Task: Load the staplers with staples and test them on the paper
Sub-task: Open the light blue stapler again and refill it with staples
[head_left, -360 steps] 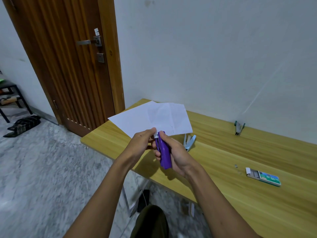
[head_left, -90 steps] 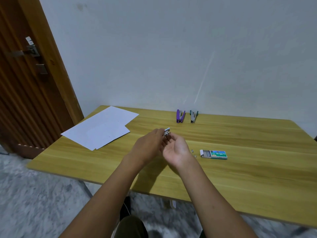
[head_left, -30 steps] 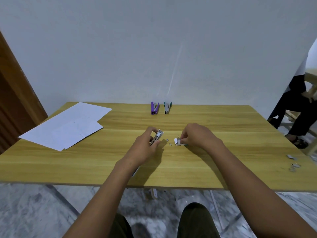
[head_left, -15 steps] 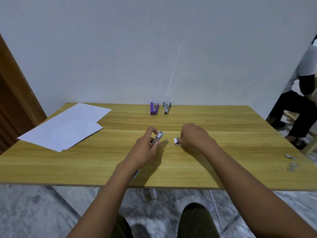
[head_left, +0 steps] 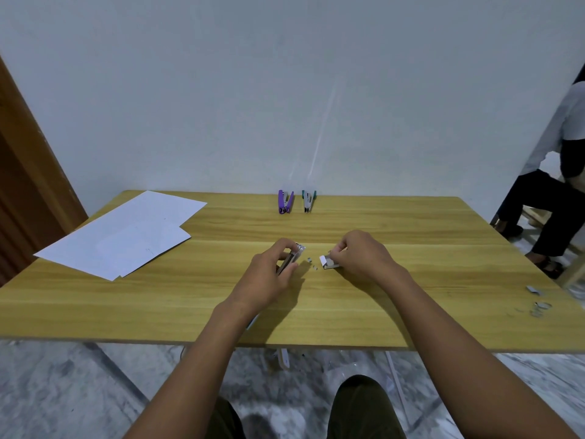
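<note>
While a silver metal stapler (head_left: 292, 257) is gripped by the left hand (head_left: 269, 277), a grey staple box (head_left: 329, 263) is pinched by the right hand (head_left: 364, 256), seemingly for loading.

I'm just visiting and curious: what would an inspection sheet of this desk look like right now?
Surface: wooden table, paper at its left.
Job's things: purple stapler and green stapler by the wall; a third stapler in hand; staple box.
Clutter: loose staples between the hands; metal bits near the right edge.
Hands: left hand grips the third stapler; right hand pinches at the staple box's open end.
Cables: nothing seen.
Surroundings: door left, seated person right, marble floor.
</note>
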Demonstrator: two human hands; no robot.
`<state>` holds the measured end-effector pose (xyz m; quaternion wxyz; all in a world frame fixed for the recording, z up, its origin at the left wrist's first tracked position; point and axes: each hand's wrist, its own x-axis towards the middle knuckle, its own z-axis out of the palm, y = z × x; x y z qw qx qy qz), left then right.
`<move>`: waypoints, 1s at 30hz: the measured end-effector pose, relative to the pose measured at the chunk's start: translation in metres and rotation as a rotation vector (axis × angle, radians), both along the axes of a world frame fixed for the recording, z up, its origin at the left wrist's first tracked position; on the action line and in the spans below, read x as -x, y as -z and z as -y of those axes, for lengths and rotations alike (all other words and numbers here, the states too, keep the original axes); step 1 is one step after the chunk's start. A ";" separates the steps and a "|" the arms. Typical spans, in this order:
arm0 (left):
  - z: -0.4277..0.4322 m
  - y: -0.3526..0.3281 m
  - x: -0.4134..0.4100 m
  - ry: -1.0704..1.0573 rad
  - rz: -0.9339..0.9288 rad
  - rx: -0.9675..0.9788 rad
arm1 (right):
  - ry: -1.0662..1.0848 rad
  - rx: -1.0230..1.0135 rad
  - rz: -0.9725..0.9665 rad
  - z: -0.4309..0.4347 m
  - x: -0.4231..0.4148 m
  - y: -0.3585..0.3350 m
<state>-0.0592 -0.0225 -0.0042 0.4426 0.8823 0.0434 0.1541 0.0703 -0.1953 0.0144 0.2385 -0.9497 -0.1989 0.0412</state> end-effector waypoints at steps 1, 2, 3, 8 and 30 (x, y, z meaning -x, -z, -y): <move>0.001 0.000 0.000 0.002 0.002 0.008 | -0.014 -0.024 0.004 0.002 -0.001 0.000; 0.001 0.000 0.000 0.003 0.003 0.014 | -0.030 -0.048 0.005 0.004 -0.001 0.000; 0.002 0.000 0.000 0.003 0.005 0.019 | -0.048 -0.073 0.000 0.006 -0.001 -0.001; 0.003 0.000 0.000 0.004 -0.002 0.022 | -0.126 -0.152 -0.019 0.009 -0.004 0.004; -0.001 -0.001 0.002 -0.006 -0.017 0.016 | -0.149 -0.212 -0.046 0.001 0.000 -0.006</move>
